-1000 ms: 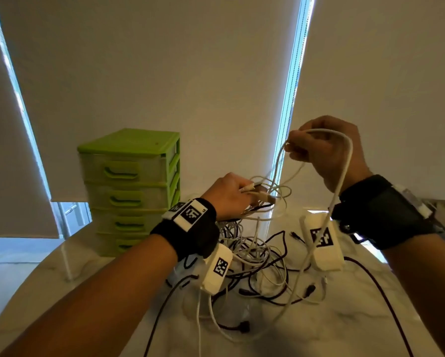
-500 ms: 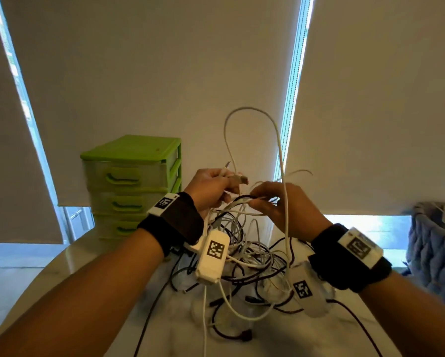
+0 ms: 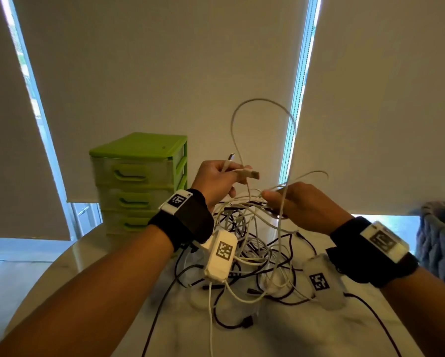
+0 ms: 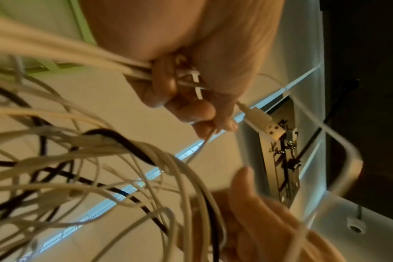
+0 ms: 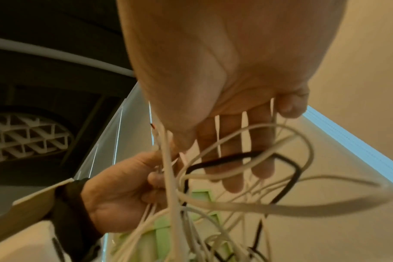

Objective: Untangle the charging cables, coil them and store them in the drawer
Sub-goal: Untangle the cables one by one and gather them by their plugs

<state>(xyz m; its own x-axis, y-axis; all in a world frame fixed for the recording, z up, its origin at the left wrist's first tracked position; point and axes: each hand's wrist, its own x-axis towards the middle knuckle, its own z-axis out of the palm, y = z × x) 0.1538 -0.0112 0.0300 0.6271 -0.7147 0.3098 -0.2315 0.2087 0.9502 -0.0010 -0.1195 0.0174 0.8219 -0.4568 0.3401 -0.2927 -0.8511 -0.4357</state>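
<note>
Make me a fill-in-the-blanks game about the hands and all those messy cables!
1. The drawer unit standing behind the left hand is ____ in colour.
2. The left hand grips white cables whose USB plug pokes out; a ____ cable loop arches high above the hands.
3. The right hand has its fingers ____, not curled.
4. The tangled pile of cables holds white and ____ cables.

Missing words: green; white; straight; black

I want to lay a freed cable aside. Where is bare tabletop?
Bare marble table shows at the near edge, below the cable tangle, and between the left forearm and the green drawer unit. The middle, under both hands, is crowded.
</note>
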